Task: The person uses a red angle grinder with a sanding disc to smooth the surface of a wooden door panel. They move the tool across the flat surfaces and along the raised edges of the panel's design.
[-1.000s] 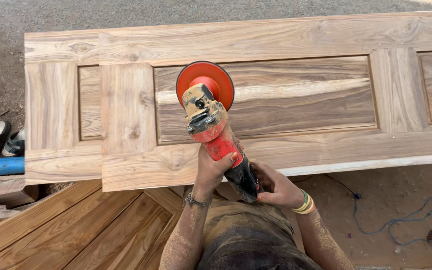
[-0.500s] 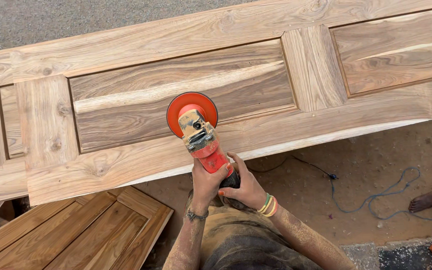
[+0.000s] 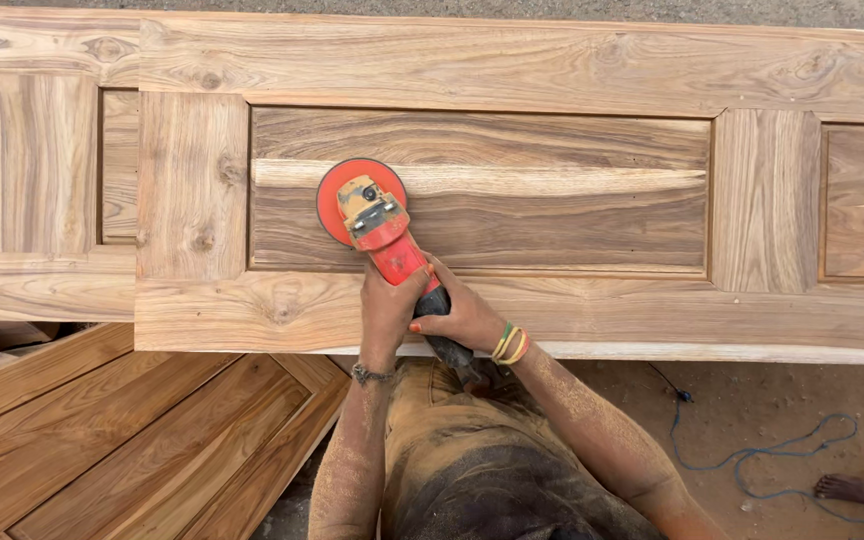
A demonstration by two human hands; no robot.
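As view steadied since a second ago, door (image 3: 512, 70) was seen flat; sander (image 3: 377, 225) shifted onto panel (image 3: 552, 215) left end. Body was clasped by left hand (image 3: 389, 312), handle by right hand (image 3: 467, 318).

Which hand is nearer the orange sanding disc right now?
Left. The left hand grips the red grinder body just behind the sanding disc; the right hand holds the handle farther back.

Flat recessed panel (image 3: 552, 215) lies open rightward of sander (image 3: 372, 215); raised frame (image 3: 764, 200) borders it.
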